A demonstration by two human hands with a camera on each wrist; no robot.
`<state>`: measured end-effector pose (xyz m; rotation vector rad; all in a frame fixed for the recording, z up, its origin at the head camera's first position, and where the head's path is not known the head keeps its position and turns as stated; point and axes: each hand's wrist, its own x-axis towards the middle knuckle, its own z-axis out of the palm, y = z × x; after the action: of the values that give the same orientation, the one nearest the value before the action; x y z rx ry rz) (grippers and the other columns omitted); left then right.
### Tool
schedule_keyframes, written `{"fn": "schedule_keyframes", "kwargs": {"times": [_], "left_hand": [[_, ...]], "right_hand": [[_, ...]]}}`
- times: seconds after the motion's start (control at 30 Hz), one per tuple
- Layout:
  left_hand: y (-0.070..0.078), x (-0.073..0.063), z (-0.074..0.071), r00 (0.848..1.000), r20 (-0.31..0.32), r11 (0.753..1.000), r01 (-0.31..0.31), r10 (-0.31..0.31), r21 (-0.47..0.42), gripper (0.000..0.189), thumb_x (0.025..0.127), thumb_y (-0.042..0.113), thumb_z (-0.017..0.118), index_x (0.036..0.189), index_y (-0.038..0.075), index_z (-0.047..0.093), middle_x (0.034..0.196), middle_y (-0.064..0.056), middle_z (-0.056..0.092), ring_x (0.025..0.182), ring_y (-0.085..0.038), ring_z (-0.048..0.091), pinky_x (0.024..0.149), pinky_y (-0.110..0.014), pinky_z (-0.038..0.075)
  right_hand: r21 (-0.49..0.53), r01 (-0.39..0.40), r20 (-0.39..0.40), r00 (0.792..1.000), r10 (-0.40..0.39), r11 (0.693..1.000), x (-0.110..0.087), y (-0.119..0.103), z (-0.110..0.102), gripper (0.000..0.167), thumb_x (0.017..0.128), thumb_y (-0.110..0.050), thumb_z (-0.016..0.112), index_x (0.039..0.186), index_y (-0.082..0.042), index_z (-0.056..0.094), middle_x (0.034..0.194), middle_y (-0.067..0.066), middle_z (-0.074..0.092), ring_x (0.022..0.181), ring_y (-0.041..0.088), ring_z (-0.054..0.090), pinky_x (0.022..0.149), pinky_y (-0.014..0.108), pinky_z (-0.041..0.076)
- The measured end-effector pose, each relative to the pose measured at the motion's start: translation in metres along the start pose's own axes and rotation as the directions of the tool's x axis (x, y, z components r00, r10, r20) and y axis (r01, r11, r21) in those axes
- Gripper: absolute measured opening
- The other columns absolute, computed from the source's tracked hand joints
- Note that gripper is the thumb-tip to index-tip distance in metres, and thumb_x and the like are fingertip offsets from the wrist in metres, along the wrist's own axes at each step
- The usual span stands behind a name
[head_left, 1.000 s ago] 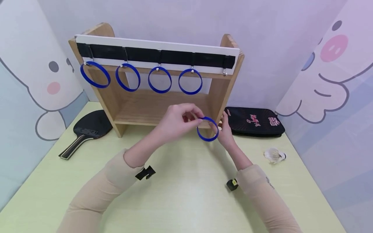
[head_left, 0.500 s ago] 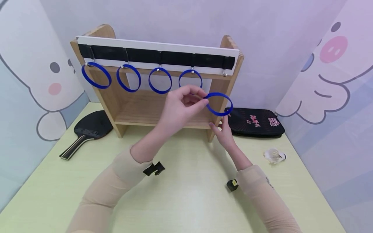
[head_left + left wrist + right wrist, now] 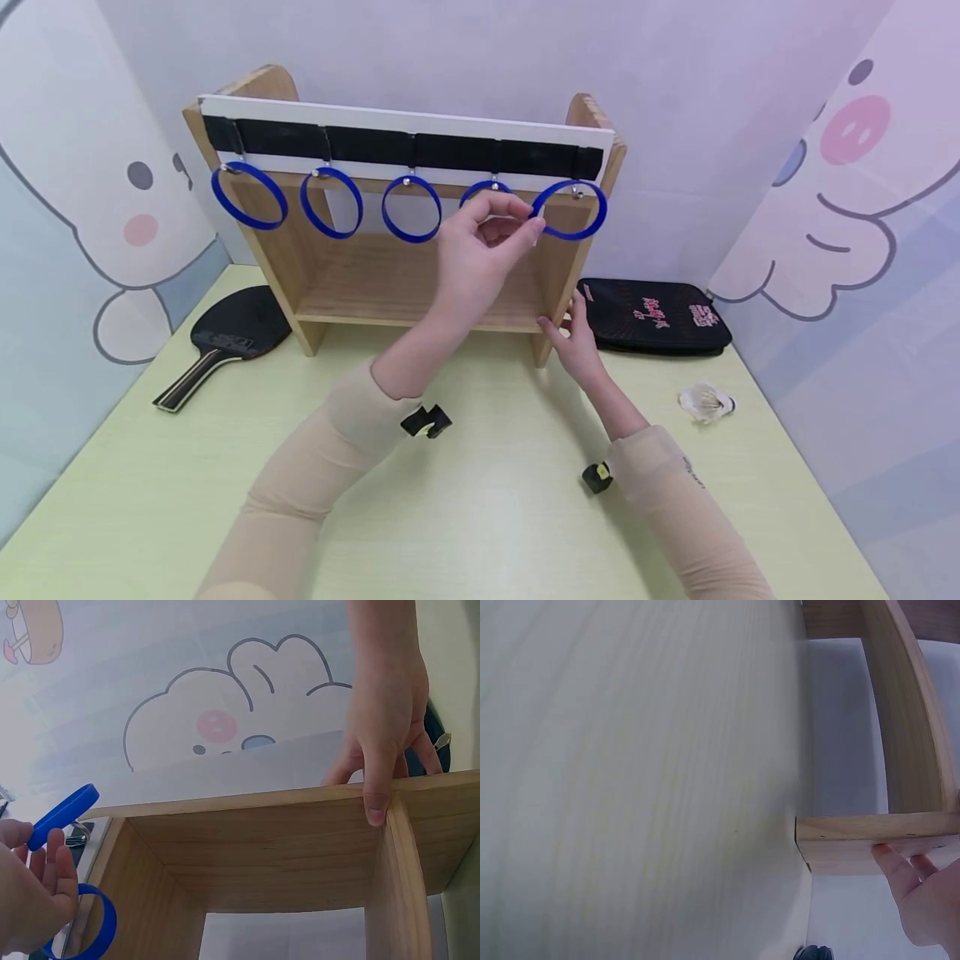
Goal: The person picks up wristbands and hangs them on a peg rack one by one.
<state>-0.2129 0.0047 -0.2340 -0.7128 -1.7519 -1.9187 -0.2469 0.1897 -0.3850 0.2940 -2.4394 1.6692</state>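
Observation:
My left hand [image 3: 480, 254] pinches the left side of a blue ring [image 3: 599, 218] between thumb and fingers. The ring is at the rightmost metal hook [image 3: 577, 193], whose tip shows inside its loop; I cannot tell whether the hook bears it. Several other blue rings [image 3: 411, 237] hang from hooks along the white board with a black strip [image 3: 453, 148], one partly behind the left hand. Low on the wooden shelf [image 3: 352, 318], my right hand [image 3: 581, 350] grips the right side panel, its thumb over the front edge in the left wrist view.
A black table tennis bat [image 3: 238, 321] lies left of the shelf. To the right are a black zipped case [image 3: 652, 321] and a white shuttlecock [image 3: 707, 402]. Walls with cartoon figures stand close behind and at both sides of the pale table [image 3: 480, 533].
My left hand has raised the blue ring from below the shelf board up to the rightmost hook. The right hand stays at the side panel; its thumb is now seen on the front edge.

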Motion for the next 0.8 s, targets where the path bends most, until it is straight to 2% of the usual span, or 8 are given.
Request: {"fn": "schedule_keyframes", "kwargs": {"times": [0.13, 0.23, 0.4, 0.57, 0.8], "left_hand": [[-0.006, 0.001, 0.003, 1.0, -0.012, 1.0, 0.015, -0.015, 0.013, 0.021, 0.083, 0.012, 0.073, 0.096, -0.002, 0.064, 0.095, -0.011, 0.064, 0.084, -0.016, 0.067, 0.076, -0.027, 0.055], [-0.011, 0.001, 0.004, 1.0, -0.019, 0.999, 0.014, -0.013, 0.039, 0.021, 0.082, 0.011, 0.073, 0.096, -0.001, 0.064, 0.095, -0.011, 0.064, 0.083, -0.017, 0.067, 0.076, -0.026, 0.055], [-0.017, 0.0, 0.003, 1.0, -0.002, 0.997, -0.003, 0.003, 0.08, 0.02, 0.082, 0.011, 0.073, 0.096, -0.001, 0.064, 0.094, -0.011, 0.065, 0.082, -0.019, 0.068, 0.074, -0.026, 0.055], [-0.021, -0.002, 0.001, 1.0, 0.02, 0.992, -0.016, 0.013, 0.122, 0.018, 0.083, 0.012, 0.072, 0.094, 0.001, 0.064, 0.091, -0.008, 0.065, 0.078, -0.015, 0.067, 0.072, -0.024, 0.054], [-0.017, -0.005, -0.004, 0.997, 0.064, 0.976, -0.066, 0.053, 0.206, 0.017, 0.085, 0.014, 0.071, 0.095, 0.002, 0.064, 0.092, -0.006, 0.066, 0.077, -0.009, 0.066, 0.07, -0.023, 0.054]], "right_hand": [[-0.01, 0.003, -0.002, 1.0, -0.003, 1.0, 0.006, 0.017, 0.0, 0.07, 0.094, -0.013, 0.058, 0.148, -0.017, 0.014, 0.143, 0.023, 0.037, 0.111, 0.042, 0.054, 0.089, 0.053, 0.047], [-0.011, 0.008, -0.011, 1.0, -0.008, 1.0, 0.01, 0.03, 0.001, 0.071, 0.093, -0.019, 0.06, 0.148, -0.025, 0.015, 0.143, 0.017, 0.039, 0.109, 0.039, 0.056, 0.088, 0.05, 0.049], [-0.022, 0.026, -0.017, 1.0, -0.027, 0.999, 0.01, 0.033, 0.001, 0.07, 0.093, -0.021, 0.06, 0.147, -0.032, 0.016, 0.141, 0.015, 0.041, 0.106, 0.036, 0.057, 0.085, 0.047, 0.05], [-0.005, 0.021, -0.002, 1.0, -0.021, 1.0, 0.009, 0.029, 0.0, 0.071, 0.093, -0.019, 0.06, 0.148, -0.029, 0.015, 0.142, 0.018, 0.04, 0.109, 0.039, 0.056, 0.086, 0.05, 0.048], [-0.024, 0.028, 0.013, 1.0, -0.027, 0.999, -0.002, -0.001, -0.002, 0.07, 0.094, -0.009, 0.057, 0.148, -0.014, 0.014, 0.14, 0.025, 0.039, 0.108, 0.042, 0.055, 0.085, 0.05, 0.049]]}}
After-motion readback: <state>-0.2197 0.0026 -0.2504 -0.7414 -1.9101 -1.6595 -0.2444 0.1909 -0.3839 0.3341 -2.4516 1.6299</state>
